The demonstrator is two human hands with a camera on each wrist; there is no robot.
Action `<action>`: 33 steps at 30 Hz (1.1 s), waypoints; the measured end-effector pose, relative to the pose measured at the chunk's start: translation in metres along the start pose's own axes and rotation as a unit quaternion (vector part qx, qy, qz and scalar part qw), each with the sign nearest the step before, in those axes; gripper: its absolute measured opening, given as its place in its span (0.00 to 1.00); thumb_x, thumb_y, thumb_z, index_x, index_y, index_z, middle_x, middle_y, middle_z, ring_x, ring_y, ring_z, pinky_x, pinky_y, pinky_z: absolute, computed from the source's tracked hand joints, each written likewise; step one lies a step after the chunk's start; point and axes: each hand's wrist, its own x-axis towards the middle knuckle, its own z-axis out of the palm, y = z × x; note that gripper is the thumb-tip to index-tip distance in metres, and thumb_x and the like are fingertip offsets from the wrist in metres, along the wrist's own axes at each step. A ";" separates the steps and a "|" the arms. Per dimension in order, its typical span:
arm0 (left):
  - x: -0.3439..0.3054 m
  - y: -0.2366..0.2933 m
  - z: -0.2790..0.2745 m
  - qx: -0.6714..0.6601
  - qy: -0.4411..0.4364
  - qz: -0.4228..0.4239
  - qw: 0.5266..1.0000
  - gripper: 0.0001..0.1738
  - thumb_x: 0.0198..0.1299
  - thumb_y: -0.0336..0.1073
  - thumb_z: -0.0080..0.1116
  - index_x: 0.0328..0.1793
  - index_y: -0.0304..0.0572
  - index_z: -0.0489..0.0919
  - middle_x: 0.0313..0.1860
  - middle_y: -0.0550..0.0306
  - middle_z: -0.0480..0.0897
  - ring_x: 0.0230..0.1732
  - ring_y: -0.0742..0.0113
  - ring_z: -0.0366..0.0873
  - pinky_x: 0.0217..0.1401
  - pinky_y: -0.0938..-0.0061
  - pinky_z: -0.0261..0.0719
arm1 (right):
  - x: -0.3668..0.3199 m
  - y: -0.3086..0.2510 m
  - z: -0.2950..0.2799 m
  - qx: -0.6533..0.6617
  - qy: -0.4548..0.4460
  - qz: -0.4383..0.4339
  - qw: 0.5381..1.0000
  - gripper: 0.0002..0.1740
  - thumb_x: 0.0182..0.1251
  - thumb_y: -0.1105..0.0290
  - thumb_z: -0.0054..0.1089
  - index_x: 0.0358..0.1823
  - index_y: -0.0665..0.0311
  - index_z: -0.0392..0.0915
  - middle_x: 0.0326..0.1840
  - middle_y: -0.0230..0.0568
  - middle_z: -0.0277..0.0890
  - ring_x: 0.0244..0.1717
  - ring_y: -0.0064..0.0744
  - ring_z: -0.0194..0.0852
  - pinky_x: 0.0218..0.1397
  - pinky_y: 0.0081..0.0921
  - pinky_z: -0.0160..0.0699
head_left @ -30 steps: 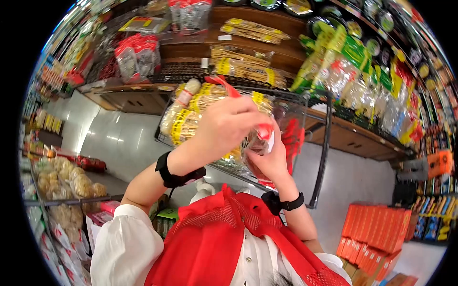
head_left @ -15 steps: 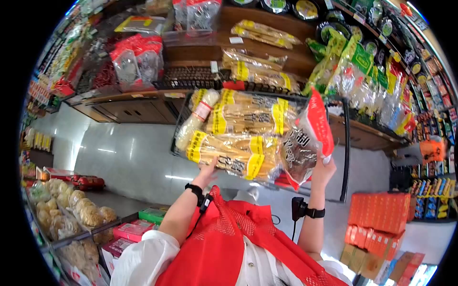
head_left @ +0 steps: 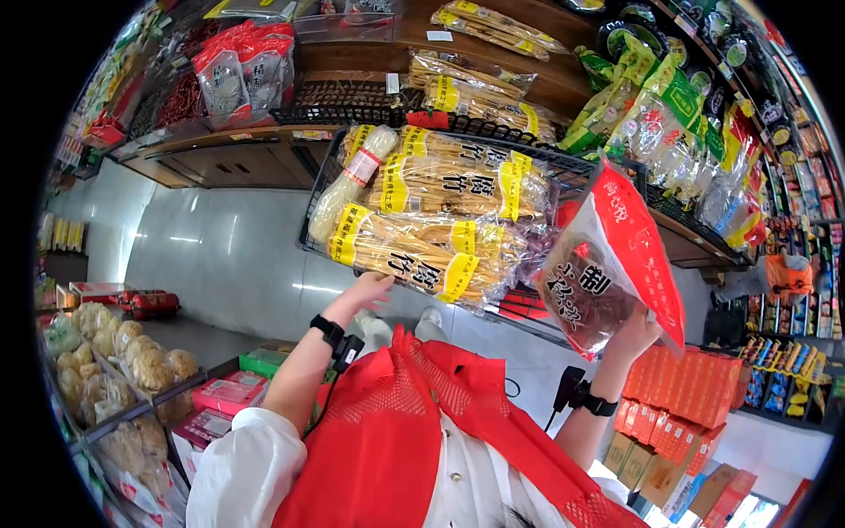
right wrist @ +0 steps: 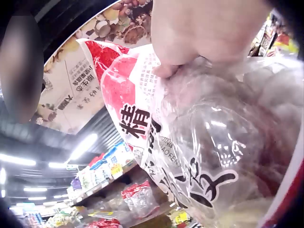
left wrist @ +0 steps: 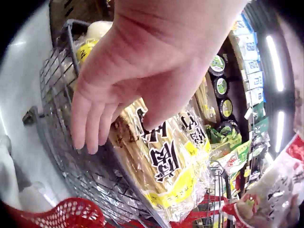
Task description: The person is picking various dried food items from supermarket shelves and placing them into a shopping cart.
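Note:
The right hand [head_left: 635,334] grips the lower right edge of a red and clear plastic bag [head_left: 588,286], held up at the basket's right side. In the right wrist view that hand [right wrist: 209,33] has its fingers curled on the bag [right wrist: 218,137]. The left hand [head_left: 368,292] is at the near edge of the wire basket [head_left: 310,207], beside a yellow-labelled pack of sticks [head_left: 414,255]. Its fingers hang fairly straight over the rim in the left wrist view, the hand [left wrist: 137,80] above the pack [left wrist: 161,161]; whether it touches is unclear.
Beyond the basket, shelves hold more stick packs [head_left: 493,110], red-topped bags [head_left: 246,75] and green bags [head_left: 660,114]. Red cartons [head_left: 682,387] are stacked at the lower right. Bins of round bagged goods [head_left: 150,365] stand at the left. A person in orange [head_left: 788,275] is at the far right.
Both hands were together on the bag over the basket; then the left moved to the basket's near edge. The right hand has carried the bag rightward, its printed front now in view.

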 end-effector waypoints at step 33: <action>-0.234 0.006 -0.218 -0.370 0.087 0.179 0.907 0.18 0.58 0.27 0.50 0.55 0.34 0.66 0.41 0.54 0.77 0.39 0.70 0.78 0.42 0.76 0.78 | -0.269 -0.121 0.334 0.207 -0.635 0.540 0.513 0.19 0.60 0.66 0.54 0.51 0.66 0.67 0.44 0.39 0.74 0.42 0.28 0.74 0.45 0.25 0.75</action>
